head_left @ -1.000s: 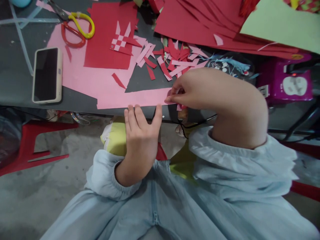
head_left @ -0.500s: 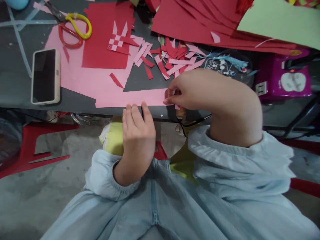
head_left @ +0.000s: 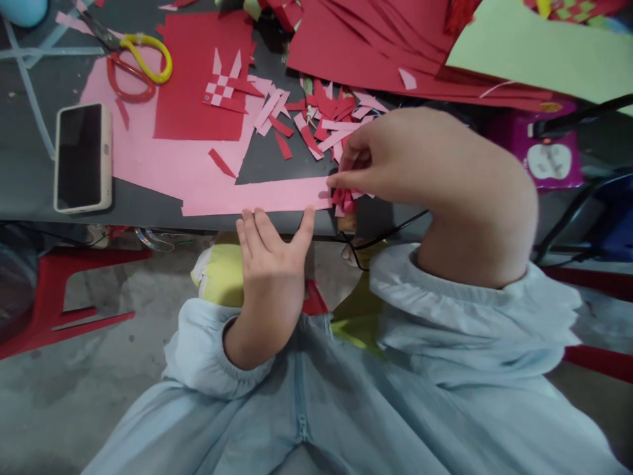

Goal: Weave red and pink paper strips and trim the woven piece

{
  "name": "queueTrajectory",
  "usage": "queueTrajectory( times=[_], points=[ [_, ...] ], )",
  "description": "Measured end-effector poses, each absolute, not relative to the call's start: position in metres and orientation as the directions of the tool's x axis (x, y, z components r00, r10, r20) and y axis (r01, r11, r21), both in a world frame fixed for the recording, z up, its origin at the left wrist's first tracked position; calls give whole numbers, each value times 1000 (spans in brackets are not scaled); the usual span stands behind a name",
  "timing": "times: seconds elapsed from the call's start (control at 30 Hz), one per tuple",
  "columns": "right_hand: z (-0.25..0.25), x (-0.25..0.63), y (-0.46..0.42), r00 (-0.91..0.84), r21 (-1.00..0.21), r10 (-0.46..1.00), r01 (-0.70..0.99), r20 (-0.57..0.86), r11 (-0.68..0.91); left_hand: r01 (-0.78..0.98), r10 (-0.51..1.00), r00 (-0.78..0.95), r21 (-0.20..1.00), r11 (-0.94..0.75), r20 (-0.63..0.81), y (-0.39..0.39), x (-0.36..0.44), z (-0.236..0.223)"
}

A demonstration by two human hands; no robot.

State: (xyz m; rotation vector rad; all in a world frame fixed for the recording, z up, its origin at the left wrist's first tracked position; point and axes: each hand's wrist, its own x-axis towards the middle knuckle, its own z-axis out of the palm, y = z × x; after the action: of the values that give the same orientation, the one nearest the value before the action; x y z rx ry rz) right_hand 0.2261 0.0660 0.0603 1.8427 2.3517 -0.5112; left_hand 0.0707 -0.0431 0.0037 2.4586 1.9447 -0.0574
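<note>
A long pink paper strip (head_left: 222,198) lies along the near edge of the dark table, its left part meeting a larger pink sheet (head_left: 143,155). My left hand (head_left: 271,257) rests with spread fingers, their tips touching the strip's near edge. At the strip's right end, the thumb and fingers of my right hand (head_left: 390,155) are pinched together on its upper corner. Just right of that end, red and pink scraps lie partly under the hand. On the pink sheet is a red paper square (head_left: 182,79) bearing a small woven red-and-pink paper piece (head_left: 219,90).
Scissors (head_left: 143,66) with red and yellow handles lie at the upper left, above a phone (head_left: 83,158). Cut paper scraps (head_left: 326,119) are heaped in the middle. Red sheets (head_left: 366,46), a pale green sheet (head_left: 544,53) and a purple box (head_left: 554,158) with a cable stand right.
My left thumb has spread away to the right from the fingers. My right hand has lifted slightly at the strip's end, uncovering red scraps. The whole view has shifted a little.
</note>
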Motion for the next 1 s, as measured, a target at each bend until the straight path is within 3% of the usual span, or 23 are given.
queueTrajectory(
  times=[0.27, 0.53, 0.73, 0.8, 0.9, 1.0],
  points=[
    [73, 235, 67, -266, -260, 933, 944, -242, 201, 977, 971, 194, -62, -204, -139, -33, 76, 14],
    [81, 243, 62, -266, -262, 947, 941, -183, 214, 904, 888, 405, -51, -425, -218, -19, 74, 32],
    [87, 250, 56, -266, -285, 954, 933, -140, 219, 901, 889, 385, -107, -420, -248, -17, 80, 34],
    [88, 251, 55, -242, -262, 962, 944, -129, 202, 896, 879, 403, -84, -435, -254, -14, 77, 40],
    [89, 253, 54, -231, -245, 965, 949, -123, 196, 874, 847, 480, 39, -484, -229, 2, 67, 54],
    [87, 253, 55, -255, -249, 960, 943, -118, 220, 948, 936, 316, 85, -306, -153, 25, 56, 70]
  ],
)
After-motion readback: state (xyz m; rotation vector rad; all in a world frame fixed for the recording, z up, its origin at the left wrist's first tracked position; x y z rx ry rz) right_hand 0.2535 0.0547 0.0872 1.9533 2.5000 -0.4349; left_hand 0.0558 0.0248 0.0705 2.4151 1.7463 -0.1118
